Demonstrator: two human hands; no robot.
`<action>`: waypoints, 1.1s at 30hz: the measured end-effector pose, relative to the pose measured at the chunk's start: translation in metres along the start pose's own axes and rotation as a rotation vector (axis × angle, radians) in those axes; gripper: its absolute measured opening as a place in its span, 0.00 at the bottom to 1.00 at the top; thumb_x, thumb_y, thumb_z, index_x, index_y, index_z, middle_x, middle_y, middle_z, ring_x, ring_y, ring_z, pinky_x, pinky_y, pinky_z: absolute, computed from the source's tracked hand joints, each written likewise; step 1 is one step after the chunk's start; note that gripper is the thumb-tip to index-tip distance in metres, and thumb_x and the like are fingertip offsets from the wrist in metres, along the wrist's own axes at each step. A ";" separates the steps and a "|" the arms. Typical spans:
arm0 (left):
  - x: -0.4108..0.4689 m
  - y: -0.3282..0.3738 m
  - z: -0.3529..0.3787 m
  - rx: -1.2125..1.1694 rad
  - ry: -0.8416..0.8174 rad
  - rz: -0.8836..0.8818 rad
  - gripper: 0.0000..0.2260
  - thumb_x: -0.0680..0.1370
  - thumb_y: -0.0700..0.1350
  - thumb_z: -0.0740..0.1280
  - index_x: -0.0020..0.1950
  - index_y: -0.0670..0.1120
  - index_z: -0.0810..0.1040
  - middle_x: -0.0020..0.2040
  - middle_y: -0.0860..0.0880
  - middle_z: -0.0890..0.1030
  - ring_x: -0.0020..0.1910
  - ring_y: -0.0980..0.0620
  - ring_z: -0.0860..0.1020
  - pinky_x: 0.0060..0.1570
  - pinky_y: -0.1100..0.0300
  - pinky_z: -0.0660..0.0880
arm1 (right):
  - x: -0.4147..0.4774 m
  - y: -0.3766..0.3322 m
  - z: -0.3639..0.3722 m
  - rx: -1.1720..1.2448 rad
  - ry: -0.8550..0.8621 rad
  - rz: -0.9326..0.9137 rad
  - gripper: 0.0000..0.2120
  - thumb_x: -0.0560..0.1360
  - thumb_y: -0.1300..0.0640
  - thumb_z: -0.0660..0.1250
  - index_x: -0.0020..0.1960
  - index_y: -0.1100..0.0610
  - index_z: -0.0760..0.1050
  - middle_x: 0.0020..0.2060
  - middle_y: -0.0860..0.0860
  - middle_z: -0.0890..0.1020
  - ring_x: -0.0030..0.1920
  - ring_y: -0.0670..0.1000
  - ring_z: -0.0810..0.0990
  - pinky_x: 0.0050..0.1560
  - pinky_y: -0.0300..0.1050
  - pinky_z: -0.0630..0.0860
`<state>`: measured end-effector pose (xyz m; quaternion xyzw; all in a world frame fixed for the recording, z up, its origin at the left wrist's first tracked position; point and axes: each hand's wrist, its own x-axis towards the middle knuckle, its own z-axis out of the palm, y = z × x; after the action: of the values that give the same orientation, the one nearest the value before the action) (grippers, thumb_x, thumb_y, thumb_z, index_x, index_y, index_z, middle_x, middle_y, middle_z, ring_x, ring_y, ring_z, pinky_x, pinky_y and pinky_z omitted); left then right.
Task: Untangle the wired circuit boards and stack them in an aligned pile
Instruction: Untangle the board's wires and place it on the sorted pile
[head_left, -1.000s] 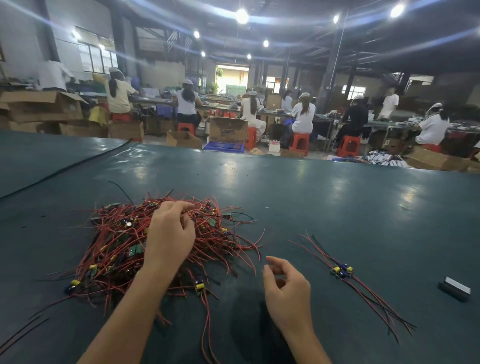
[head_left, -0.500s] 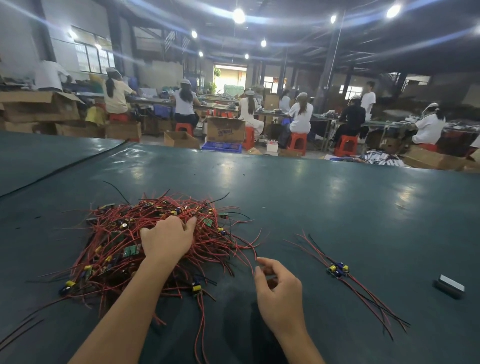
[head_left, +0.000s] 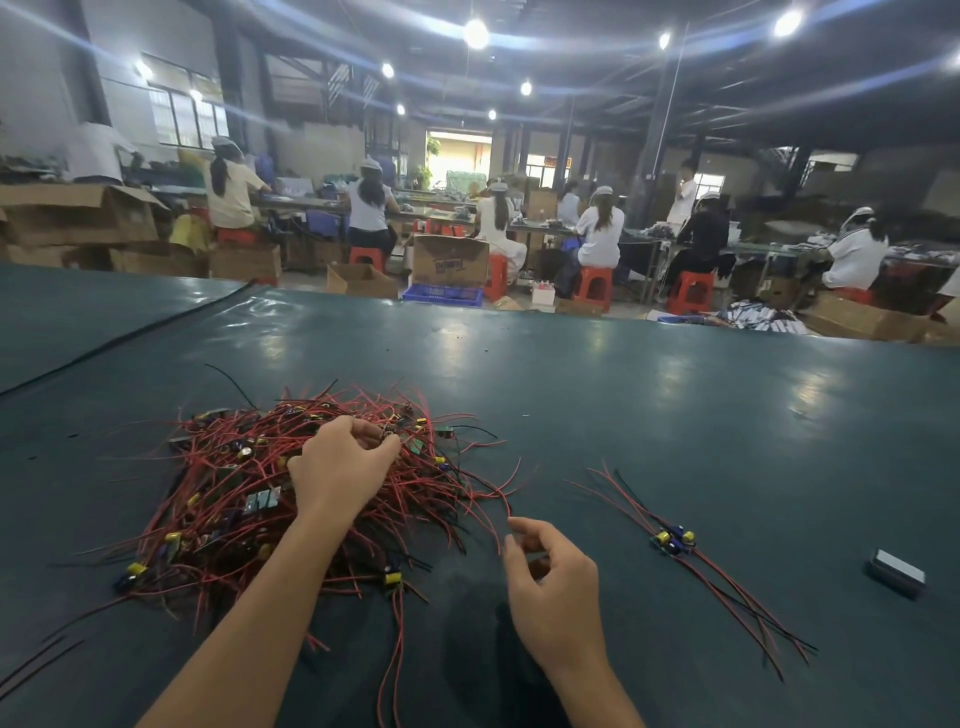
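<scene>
A tangled heap of small circuit boards with red and black wires (head_left: 244, 493) lies on the dark green table (head_left: 649, 415). My left hand (head_left: 340, 467) is on top of the heap, its fingers curled into the wires at the far side and pinching a board there. My right hand (head_left: 550, 577) hovers to the right of the heap with fingers loosely curled; red wire ends lie close to its fingertips, and I cannot tell whether it holds one. A small aligned pile of sorted boards (head_left: 672, 540) with wires trailing both ways lies further right.
A small grey block (head_left: 897, 571) sits near the right edge. A black seam (head_left: 130, 338) crosses the table at the left. Beyond the far table edge, seated workers, red stools and cardboard boxes (head_left: 451, 260) fill the hall.
My left hand pulled back toward me, then reached again to the heap's far side and pinched there. My right hand shifted left, closer to the heap's loose wire ends.
</scene>
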<state>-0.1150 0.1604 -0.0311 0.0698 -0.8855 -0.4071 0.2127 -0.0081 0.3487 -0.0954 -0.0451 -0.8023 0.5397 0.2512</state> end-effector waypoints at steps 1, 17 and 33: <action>-0.003 0.002 -0.003 -0.080 0.016 0.067 0.07 0.73 0.52 0.73 0.41 0.52 0.78 0.37 0.58 0.79 0.42 0.53 0.80 0.57 0.49 0.74 | 0.000 0.000 0.000 -0.001 0.004 -0.003 0.08 0.77 0.60 0.70 0.51 0.48 0.81 0.38 0.43 0.82 0.42 0.38 0.80 0.38 0.28 0.73; -0.086 0.034 0.016 -1.201 -0.647 -0.370 0.15 0.66 0.43 0.74 0.50 0.38 0.81 0.40 0.41 0.85 0.31 0.52 0.82 0.31 0.65 0.78 | -0.006 -0.038 0.002 0.525 0.010 0.042 0.12 0.76 0.49 0.63 0.44 0.49 0.85 0.30 0.48 0.80 0.26 0.45 0.70 0.26 0.39 0.69; -0.092 0.010 0.024 -1.242 -0.968 -0.662 0.07 0.65 0.45 0.72 0.36 0.42 0.82 0.30 0.47 0.80 0.25 0.52 0.77 0.30 0.59 0.76 | -0.016 -0.042 0.021 0.667 0.049 0.438 0.13 0.65 0.44 0.75 0.39 0.54 0.85 0.33 0.52 0.85 0.29 0.45 0.80 0.24 0.36 0.71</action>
<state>-0.0424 0.2109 -0.0675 0.0139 -0.4291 -0.8449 -0.3192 0.0049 0.3076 -0.0697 -0.1437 -0.5483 0.8101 0.1500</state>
